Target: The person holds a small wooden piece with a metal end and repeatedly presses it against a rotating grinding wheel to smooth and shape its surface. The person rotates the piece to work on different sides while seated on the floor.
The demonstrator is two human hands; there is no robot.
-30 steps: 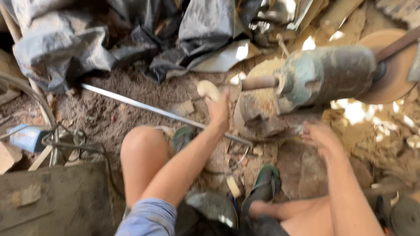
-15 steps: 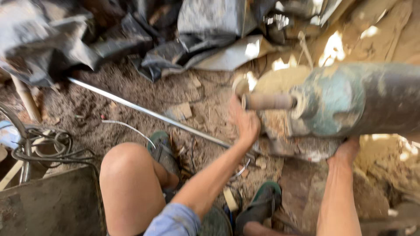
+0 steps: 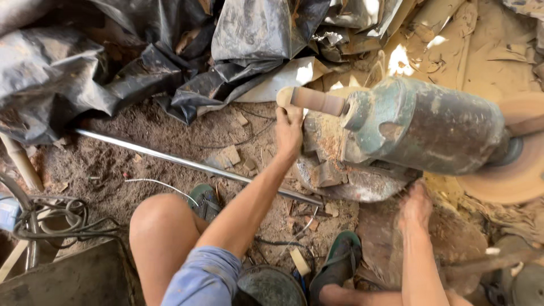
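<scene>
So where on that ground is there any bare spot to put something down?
The widest bare patch is the dirt between the black plastic sheeting and the metal rod. A smaller one lies below the rod, beside the knee. It is crowded around the green motor, where the left hand and right hand work among wood scraps, and by the cable coil.

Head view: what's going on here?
A person squats on dusty ground at a green motor-driven lathe. The left hand touches the end of a wooden piece mounted on its spindle. The right hand rests on the ground below the motor. A metal rod lies in front of the knees.
</scene>
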